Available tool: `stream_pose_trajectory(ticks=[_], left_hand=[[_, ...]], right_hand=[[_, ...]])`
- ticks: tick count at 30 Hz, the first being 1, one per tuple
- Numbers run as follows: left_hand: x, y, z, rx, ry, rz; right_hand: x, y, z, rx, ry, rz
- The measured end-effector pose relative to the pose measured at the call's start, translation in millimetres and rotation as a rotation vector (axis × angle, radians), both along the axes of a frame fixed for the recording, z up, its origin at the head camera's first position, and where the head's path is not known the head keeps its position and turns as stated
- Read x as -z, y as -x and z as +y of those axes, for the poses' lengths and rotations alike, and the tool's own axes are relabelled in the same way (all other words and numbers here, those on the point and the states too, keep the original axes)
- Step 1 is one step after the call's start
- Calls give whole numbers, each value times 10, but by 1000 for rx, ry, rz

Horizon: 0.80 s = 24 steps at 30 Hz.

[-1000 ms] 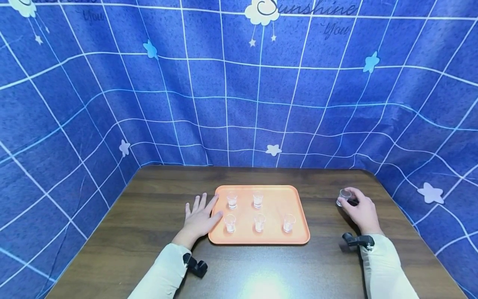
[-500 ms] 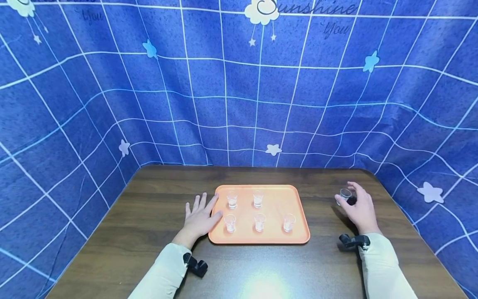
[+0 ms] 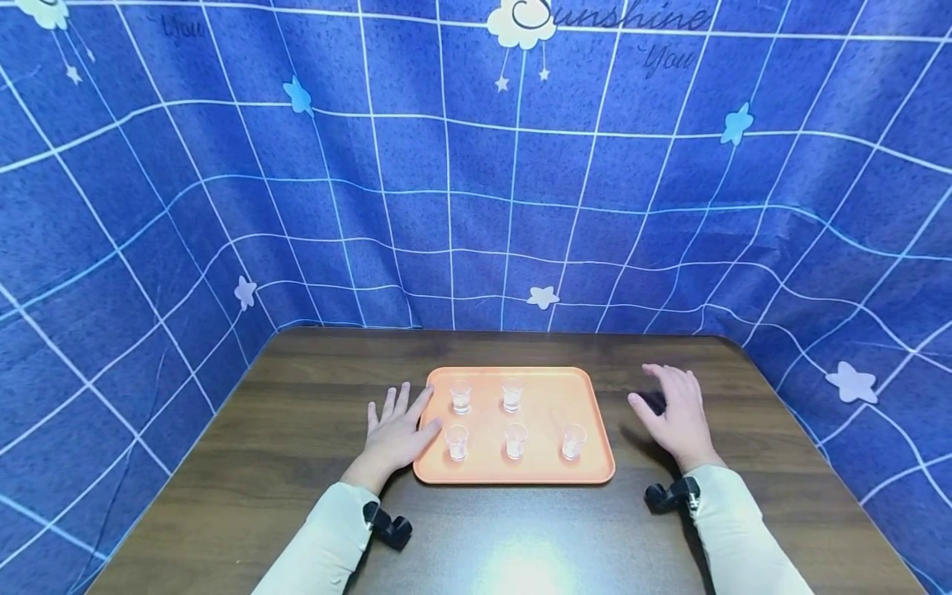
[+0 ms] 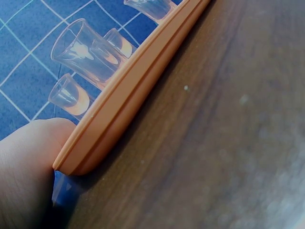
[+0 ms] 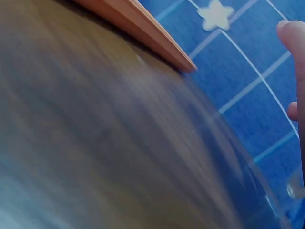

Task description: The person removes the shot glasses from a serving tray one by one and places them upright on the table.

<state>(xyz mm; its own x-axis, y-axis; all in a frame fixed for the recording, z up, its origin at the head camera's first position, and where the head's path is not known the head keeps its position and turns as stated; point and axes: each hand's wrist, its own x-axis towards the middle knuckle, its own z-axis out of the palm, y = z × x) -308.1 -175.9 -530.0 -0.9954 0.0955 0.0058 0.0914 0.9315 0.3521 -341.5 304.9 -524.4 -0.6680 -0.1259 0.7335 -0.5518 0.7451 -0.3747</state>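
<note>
Spread over the left edge of the orange tray (image 3: 554, 397), my left hand (image 3: 394, 438) has its thumb on the rim. Several small clear shot glasses (image 3: 516, 444) stand upright on the tray, two at the back and three in front. In the left wrist view, the thumb (image 4: 43, 138) touches the tray's corner beside the glasses (image 4: 81, 52). To the tray's right, my right hand (image 3: 677, 417) hovers over the table with fingers apart and nothing between them. A part of one more clear glass (image 5: 296, 187) shows at the right edge of the right wrist view; the hand hides it in the head view.
The dark wooden table (image 3: 327, 364) reaches back to a blue curtain (image 3: 476, 223) with white grid lines and stars, which also closes both sides. Black wrist cameras (image 3: 388, 526) sit on both forearms. A bright light reflection lies on the table in front of the tray.
My right hand has let go of the glass on the right side of the table and moved left toward the tray, fingers spread. The left hand and the tray stay in place.
</note>
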Motion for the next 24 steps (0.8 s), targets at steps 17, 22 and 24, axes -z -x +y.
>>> stream_pose_trajectory(ticks=[17,22,24], left_hand=[[3,-4,-11,7,-1,23],[-6,-6,-10,10,4,22],[-9,-6,-12,11,2,22]], right_hand=[[19,-130,-433,-264,-42,-38],[7,-177,-525,-327,-59,-59],[8,-192,-555,-349,-70,-61]])
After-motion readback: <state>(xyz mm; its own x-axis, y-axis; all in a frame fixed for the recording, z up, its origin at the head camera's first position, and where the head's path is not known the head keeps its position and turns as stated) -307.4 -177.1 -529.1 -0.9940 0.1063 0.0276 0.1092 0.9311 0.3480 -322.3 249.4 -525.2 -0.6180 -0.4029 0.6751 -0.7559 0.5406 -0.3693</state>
